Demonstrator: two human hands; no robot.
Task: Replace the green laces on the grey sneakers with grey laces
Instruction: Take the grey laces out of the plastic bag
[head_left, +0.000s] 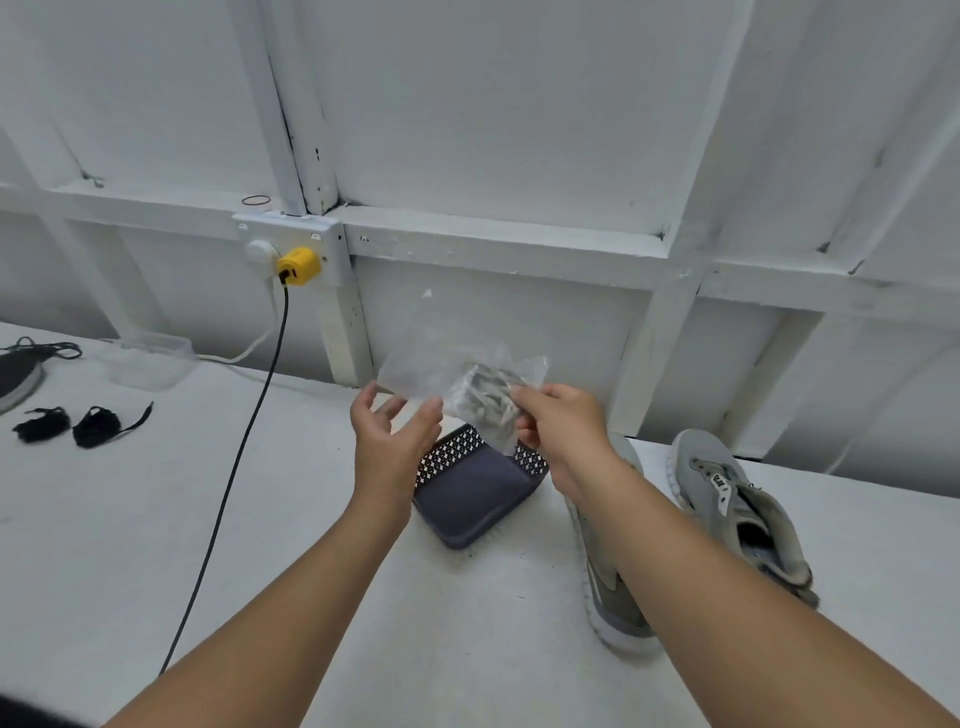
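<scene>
My right hand (558, 431) pinches a clear plastic bag (457, 382) that holds bundled grey laces (485, 395), lifted above the table. My left hand (392, 441) is spread open just left of the bag, fingers near its lower edge. Two grey sneakers lie on the white table at the right: one (743, 504) lies with its opening towards me and no lace visible, the other (613, 587) is mostly hidden under my right forearm. No green laces are in sight.
A dark blue pouch (472, 499) with a patterned band sits under my hands. Two black lace bundles (78, 423) lie at the left. A black cable (228, 483) runs from a yellow plug (298, 266) across the table. A clear plastic tub (148, 361) stands by the wall.
</scene>
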